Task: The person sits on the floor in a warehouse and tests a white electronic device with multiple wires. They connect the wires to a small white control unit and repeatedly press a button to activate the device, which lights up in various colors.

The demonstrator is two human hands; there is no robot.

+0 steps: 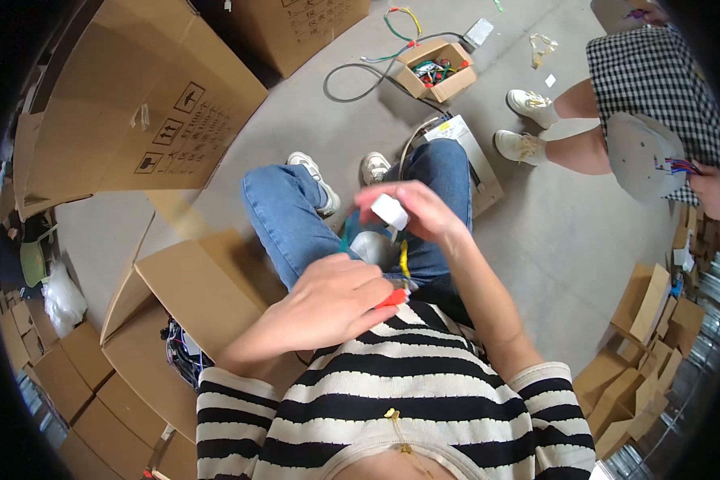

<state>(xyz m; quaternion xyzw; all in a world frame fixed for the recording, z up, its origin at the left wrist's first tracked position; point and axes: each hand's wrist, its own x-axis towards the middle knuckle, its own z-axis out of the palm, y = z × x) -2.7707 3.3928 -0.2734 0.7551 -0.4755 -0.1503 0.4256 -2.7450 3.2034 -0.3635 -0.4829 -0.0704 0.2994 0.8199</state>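
My left hand (336,292) is closed in front of my striped top, with a red connector (394,298) sticking out between thumb and fingers. My right hand (424,212), slightly blurred, is bent over a small white block (390,211) at its fingers and thumb. Between the hands, above my lap, run a yellow wire (404,258) and a green wire (346,240). How these wires join the red and white pieces is hidden. A pale, round-edged surface (372,248) shows behind them, too covered to name.
An open carton (208,280) with dark cables (182,352) stands at my left. Ahead are a small box of wires (436,72), a grey cable (352,98) and a metal-cased unit (476,164). At right another person holds a pale disc (644,156). Large cartons (144,104) rise at far left.
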